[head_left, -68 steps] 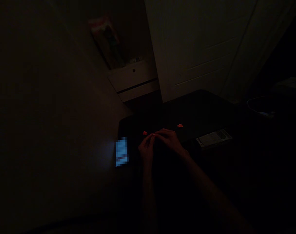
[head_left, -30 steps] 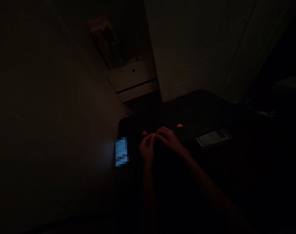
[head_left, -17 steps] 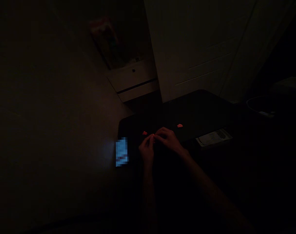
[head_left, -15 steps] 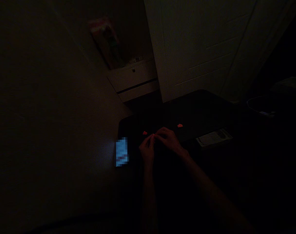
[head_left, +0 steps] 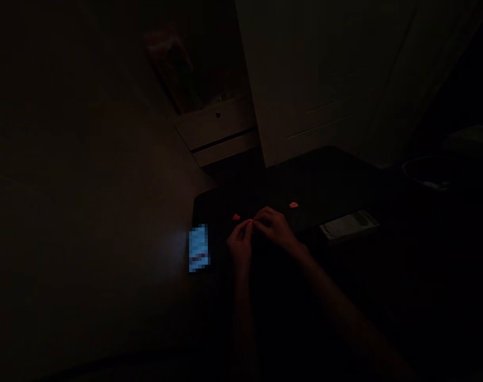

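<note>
In near darkness, my left hand (head_left: 240, 241) and my right hand (head_left: 275, 225) meet fingertip to fingertip over a dark table (head_left: 305, 175). Both are closed in a pinch. A tiny bright speck shows where the fingertips come together, too small to name. Just beyond my left hand lies a small reddish-orange piece (head_left: 236, 217) of uneven outline. A second, slightly larger reddish-orange clump (head_left: 293, 205) rests on the table past my right hand. What these pieces are made of cannot be made out.
A lit phone-like screen (head_left: 199, 248), blurred into blocks, glows left of my hands by the wall (head_left: 106, 212). To the right lies a pale flat box (head_left: 349, 225). Behind the table stand a drawer unit (head_left: 221, 127) and a pale panel (head_left: 305, 79). A round rim (head_left: 408, 172) shows far right.
My hands stay almost in place, fingertips still together. The picture looks somewhat darker, and the two reddish pieces have not moved.
</note>
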A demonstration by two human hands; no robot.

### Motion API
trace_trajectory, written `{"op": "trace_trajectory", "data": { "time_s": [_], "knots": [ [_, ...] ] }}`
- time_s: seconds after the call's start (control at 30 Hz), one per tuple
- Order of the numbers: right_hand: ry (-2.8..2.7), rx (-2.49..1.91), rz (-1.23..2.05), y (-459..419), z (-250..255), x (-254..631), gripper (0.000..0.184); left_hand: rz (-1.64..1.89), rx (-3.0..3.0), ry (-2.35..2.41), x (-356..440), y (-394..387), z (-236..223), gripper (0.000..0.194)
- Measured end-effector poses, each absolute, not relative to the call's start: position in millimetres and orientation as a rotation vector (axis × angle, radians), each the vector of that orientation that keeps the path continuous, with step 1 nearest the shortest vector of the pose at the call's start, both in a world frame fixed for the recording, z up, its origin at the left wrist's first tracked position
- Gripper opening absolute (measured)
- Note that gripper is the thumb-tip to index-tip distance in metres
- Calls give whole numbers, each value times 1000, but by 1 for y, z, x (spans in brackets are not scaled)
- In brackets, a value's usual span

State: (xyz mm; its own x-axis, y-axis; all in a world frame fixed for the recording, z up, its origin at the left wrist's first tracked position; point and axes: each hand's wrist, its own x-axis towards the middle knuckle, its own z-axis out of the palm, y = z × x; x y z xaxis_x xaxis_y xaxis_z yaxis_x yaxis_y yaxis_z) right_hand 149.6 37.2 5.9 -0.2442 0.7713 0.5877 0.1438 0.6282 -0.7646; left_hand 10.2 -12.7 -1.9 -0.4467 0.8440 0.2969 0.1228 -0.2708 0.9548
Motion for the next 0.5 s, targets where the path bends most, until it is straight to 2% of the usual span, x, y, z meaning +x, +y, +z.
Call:
{"op": "trace_trajectory", "data": {
  "time_s": [0.5],
  "knots": [
    [-1660, -756, 917, 39, 6, 150, 17, 1779, 1161, 1435, 4, -13, -1, 35]
  ]
}}
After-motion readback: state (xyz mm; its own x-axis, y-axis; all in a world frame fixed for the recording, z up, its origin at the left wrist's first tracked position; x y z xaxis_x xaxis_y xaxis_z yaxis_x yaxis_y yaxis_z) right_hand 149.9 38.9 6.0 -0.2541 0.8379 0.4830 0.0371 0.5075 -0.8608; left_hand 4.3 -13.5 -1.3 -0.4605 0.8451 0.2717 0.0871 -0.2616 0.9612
